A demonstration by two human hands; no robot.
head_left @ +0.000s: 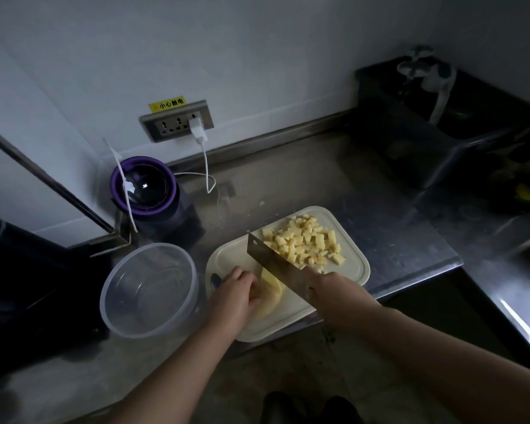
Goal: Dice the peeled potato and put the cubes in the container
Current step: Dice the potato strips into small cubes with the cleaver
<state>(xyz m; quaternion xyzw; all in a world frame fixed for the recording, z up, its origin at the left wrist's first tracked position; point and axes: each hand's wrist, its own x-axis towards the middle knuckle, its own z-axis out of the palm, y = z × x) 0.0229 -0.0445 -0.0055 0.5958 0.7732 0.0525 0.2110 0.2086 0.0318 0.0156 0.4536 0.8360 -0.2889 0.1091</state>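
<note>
At lower centre your left hand curls its fingers over the remaining potato piece to pin it on the cutting board while your right hand grips the cleaver against it, cubes heaped behind, the empty plastic container waiting left

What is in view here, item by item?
Counter: one, steel, across the frame.
Board: one, cream, counter centre.
Cubes: one pile, pale yellow, board's far right.
Potato: one piece, pale yellow, board's near left.
Cleaver: one, steel, blade over board.
Container: one, clear, left of board, empty.
Appliance: one, purple-rimmed, behind container.
Socket: one, grey, wall.
Charger: one, white, plugged into socket.
Sink: one, dark, far right.
Left hand: holds potato.
Right hand: grips cleaver.
</note>
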